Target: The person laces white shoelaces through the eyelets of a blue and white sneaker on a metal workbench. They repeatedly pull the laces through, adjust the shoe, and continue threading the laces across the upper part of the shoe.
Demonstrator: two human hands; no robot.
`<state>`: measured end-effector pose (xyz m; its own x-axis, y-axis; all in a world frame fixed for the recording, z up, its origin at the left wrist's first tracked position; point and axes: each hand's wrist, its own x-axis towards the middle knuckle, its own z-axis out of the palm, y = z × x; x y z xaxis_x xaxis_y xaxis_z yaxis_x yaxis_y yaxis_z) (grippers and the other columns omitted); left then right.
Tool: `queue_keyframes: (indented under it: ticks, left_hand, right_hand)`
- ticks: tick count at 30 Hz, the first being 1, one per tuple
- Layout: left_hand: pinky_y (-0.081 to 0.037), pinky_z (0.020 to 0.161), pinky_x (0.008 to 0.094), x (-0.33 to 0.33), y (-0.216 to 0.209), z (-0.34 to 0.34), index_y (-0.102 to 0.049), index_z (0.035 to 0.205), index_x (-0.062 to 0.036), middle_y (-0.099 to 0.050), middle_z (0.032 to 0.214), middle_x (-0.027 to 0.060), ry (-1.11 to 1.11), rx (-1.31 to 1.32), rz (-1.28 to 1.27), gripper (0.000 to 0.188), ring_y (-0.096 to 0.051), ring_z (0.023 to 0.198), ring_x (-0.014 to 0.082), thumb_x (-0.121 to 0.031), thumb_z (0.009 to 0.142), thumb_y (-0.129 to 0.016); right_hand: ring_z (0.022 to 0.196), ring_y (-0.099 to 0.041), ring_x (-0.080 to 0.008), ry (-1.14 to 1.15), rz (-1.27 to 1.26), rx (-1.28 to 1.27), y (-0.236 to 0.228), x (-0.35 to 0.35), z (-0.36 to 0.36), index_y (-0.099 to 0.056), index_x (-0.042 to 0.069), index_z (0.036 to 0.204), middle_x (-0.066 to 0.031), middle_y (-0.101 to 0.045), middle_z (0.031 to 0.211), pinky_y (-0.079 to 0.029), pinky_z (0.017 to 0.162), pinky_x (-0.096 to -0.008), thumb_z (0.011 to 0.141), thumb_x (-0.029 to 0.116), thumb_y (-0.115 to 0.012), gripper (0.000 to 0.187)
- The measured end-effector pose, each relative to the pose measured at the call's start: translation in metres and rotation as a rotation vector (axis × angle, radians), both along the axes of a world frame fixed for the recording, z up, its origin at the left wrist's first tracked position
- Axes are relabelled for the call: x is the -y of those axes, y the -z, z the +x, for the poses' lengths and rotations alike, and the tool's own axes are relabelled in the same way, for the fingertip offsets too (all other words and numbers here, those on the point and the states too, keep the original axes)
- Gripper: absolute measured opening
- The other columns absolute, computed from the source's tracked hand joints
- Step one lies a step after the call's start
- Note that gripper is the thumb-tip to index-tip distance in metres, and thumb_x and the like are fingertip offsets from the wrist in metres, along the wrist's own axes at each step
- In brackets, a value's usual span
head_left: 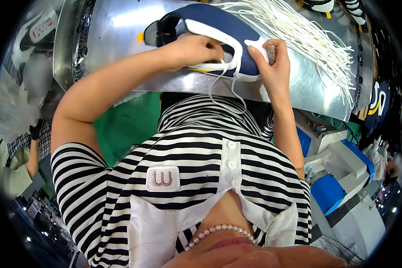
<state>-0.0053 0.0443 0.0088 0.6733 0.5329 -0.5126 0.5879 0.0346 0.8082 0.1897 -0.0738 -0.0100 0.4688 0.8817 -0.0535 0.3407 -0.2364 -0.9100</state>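
Note:
A navy shoe upper [219,18] with white trim, a black mesh part and a small yellow tab lies on the metal table. My left hand [193,50] reaches over its opening, fingers bent and closed at the white trim. A white shoelace [244,103] hangs in a loop from the upper over the table's near edge, and one strand runs up to my left fingertips. My right hand [274,62] holds the upper's right end, thumb on the near side and fingers curled behind a white patch. What lies under the left fingers is partly hidden.
A heap of loose white shoelaces [299,40] spreads over the right of the shiny metal table [116,49]. More shoe parts [377,105] sit at the far right. Below them is a grey and blue machine [337,178]. Another person's arm [32,156] shows at the left.

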Motion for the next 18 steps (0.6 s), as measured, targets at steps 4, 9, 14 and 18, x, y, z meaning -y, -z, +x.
queue_keyframes:
  ticks: [4, 9, 14, 18]
  left_hand:
    - [-0.051, 0.074, 0.0341, -0.008, 0.017, -0.008, -0.072, 0.091, -0.0027, -0.072, 0.085, 0.0111, 0.017, 0.206, 0.477, 0.018, -0.068, 0.079, 0.0244, -0.017, 0.084, -0.064]
    - [-0.051, 0.071, 0.0336, -0.005, 0.013, -0.002, -0.074, 0.089, -0.0035, -0.071, 0.08, 0.0117, 0.016, 0.227, 0.367, 0.018, -0.066, 0.073, 0.0223, -0.019, 0.082, -0.068]
    - [-0.051, 0.071, 0.0368, -0.005, -0.005, -0.002, -0.072, 0.085, -0.0034, -0.07, 0.082, 0.0121, 0.064, 0.125, 0.679, 0.014, -0.065, 0.075, 0.0278, -0.015, 0.082, -0.065]
    - [-0.049, 0.071, 0.0291, -0.026, -0.021, -0.035, -0.068, 0.093, -0.002, -0.066, 0.093, 0.0102, 0.06, 0.175, 1.152, 0.008, -0.062, 0.079, 0.0199, -0.008, 0.088, -0.065]
  right_hand:
    - [0.07, -0.051, -0.0098, 0.036, -0.073, -0.195, 0.003, 0.003, 0.006, -0.053, 0.006, 0.097, -0.0027, -0.058, 0.081, -0.044, 0.063, -0.0249, 0.082, 0.026, -0.079, 0.037]
    - [0.072, -0.049, -0.0081, 0.029, -0.048, -0.394, -0.004, 0.001, 0.005, -0.052, 0.006, 0.099, -0.0015, -0.056, 0.084, -0.042, 0.062, -0.0227, 0.082, 0.024, -0.079, 0.037]
    - [0.067, -0.042, -0.004, -0.091, -0.025, -0.29, 0.011, 0.009, 0.017, -0.053, 0.011, 0.1, 0.006, -0.05, 0.078, -0.032, 0.057, -0.0203, 0.086, 0.018, -0.077, 0.028]
    - [0.076, -0.052, -0.0093, -0.137, -0.061, -0.353, -0.006, 0.01, 0.019, -0.053, 0.008, 0.103, -0.0026, -0.058, 0.085, -0.043, 0.065, -0.0236, 0.083, 0.027, -0.079, 0.037]
